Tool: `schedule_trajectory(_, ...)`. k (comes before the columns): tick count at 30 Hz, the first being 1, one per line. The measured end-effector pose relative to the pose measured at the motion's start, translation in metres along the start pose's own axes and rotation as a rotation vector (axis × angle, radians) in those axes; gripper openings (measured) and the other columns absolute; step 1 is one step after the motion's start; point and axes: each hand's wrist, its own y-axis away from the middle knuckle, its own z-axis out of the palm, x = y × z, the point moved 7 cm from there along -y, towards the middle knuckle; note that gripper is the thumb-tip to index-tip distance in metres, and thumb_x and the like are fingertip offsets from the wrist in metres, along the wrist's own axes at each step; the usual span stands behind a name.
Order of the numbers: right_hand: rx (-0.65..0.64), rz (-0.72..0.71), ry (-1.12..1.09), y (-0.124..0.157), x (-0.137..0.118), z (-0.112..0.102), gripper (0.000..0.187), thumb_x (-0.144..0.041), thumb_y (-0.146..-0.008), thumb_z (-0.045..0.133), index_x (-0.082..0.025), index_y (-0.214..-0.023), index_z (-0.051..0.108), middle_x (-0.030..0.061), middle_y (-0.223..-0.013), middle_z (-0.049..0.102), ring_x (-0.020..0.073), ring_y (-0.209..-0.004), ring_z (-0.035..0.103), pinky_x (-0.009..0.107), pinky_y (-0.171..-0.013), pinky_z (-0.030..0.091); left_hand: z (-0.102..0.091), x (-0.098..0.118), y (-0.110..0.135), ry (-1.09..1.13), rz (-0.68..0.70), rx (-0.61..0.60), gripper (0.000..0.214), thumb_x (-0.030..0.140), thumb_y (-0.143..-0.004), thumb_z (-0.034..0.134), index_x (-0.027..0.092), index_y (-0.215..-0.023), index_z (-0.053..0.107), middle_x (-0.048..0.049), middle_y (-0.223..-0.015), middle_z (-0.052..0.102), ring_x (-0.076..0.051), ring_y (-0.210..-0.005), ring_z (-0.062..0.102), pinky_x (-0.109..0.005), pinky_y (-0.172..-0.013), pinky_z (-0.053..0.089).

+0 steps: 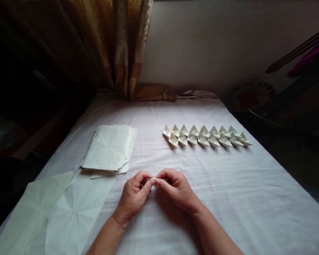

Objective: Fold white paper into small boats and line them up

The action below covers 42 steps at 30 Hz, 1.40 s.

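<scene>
My left hand and my right hand meet above the middle of the bed-like surface, thumbs and fingertips pinched together. Between them is a small folded piece of white paper, seen edge-on and mostly covered by my fingers. Both hands are closed on it. Beyond my right hand stand two rows of folded paper boats, set close side by side with their points up. To the left of my left hand lies a stack of creased white paper sheets, its edges uneven.
Large creased sheets overlap at the near left of the pale cloth-covered surface. A gold patterned curtain hangs at the back, its fringed end resting on the far edge. A plain wall rises behind. Dark clutter flanks both sides.
</scene>
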Motion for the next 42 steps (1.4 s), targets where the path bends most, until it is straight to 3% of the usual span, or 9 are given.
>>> schedule_trajectory(7, -0.044, -0.023, 0.066, 0.0, 0.0, -0.005, 0.025, -0.034, -0.089, 0.057, -0.017, -0.075, 0.07, 0.0009, -0.064, 0.068, 0.0111, -0.056, 0.058, 0.02, -0.055, 0.044, -0.007, -0.003, 0.001, 0.04, -0.058, 0.09, 0.03, 0.047, -0.08, 0.062, 0.018, -0.074, 0.062, 0.0022, -0.056, 0.059, -0.01, -0.046, 0.052, -0.018, -0.042, 0.039)
schedule_trajectory(14, 0.047, -0.1, 0.073, 0.004, -0.005, -0.004, 0.026, -0.031, -0.089, 0.058, -0.02, -0.07, 0.071, 0.0024, -0.067, 0.073, 0.0137, -0.06, 0.066, 0.023, -0.062, 0.049, -0.001, 0.001, 0.001, 0.061, -0.041, -0.011, 0.029, 0.045, -0.08, 0.063, 0.017, -0.077, 0.062, 0.0036, -0.055, 0.056, -0.008, -0.044, 0.045, -0.017, -0.042, 0.035)
schedule_trajectory(19, 0.005, -0.035, -0.019, 0.002, -0.001, -0.003, 0.028, -0.04, -0.087, 0.062, -0.02, -0.071, 0.073, 0.0024, -0.068, 0.074, 0.0138, -0.059, 0.065, 0.022, -0.059, 0.05, -0.001, -0.001, 0.001, 0.05, 0.001, 0.033, 0.026, 0.043, -0.082, 0.061, 0.018, -0.077, 0.06, 0.0044, -0.055, 0.055, -0.006, -0.041, 0.04, -0.018, -0.042, 0.033)
schedule_trajectory(26, 0.021, -0.033, -0.024, 0.0, -0.003, -0.005, 0.03, -0.04, -0.088, 0.059, -0.019, -0.071, 0.072, 0.0019, -0.066, 0.071, 0.0127, -0.059, 0.063, 0.022, -0.059, 0.049, -0.003, -0.007, 0.001, 0.075, -0.024, 0.071, 0.023, 0.042, -0.082, 0.061, 0.019, -0.082, 0.062, 0.0036, -0.058, 0.058, -0.009, -0.048, 0.051, -0.017, -0.045, 0.038)
schedule_trajectory(34, 0.048, -0.035, 0.022, 0.001, 0.001, -0.006, 0.026, -0.037, -0.088, 0.059, -0.019, -0.076, 0.074, 0.0029, -0.069, 0.073, 0.0142, -0.062, 0.064, 0.024, -0.061, 0.05, -0.007, 0.003, 0.002, 0.05, 0.077, 0.109, 0.021, 0.038, -0.082, 0.064, 0.018, -0.079, 0.068, -0.0025, -0.074, 0.066, -0.011, -0.06, 0.058, -0.017, -0.047, 0.041)
schedule_trajectory(42, 0.05, -0.074, 0.041, 0.001, 0.001, -0.005, 0.022, -0.035, -0.089, 0.058, -0.021, -0.083, 0.075, 0.0041, -0.077, 0.075, 0.0159, -0.07, 0.068, 0.026, -0.067, 0.052, -0.008, 0.003, 0.001, 0.053, 0.017, 0.128, 0.024, 0.042, -0.079, 0.066, 0.018, -0.082, 0.07, -0.001, -0.066, 0.064, -0.011, -0.054, 0.056, -0.017, -0.044, 0.04)
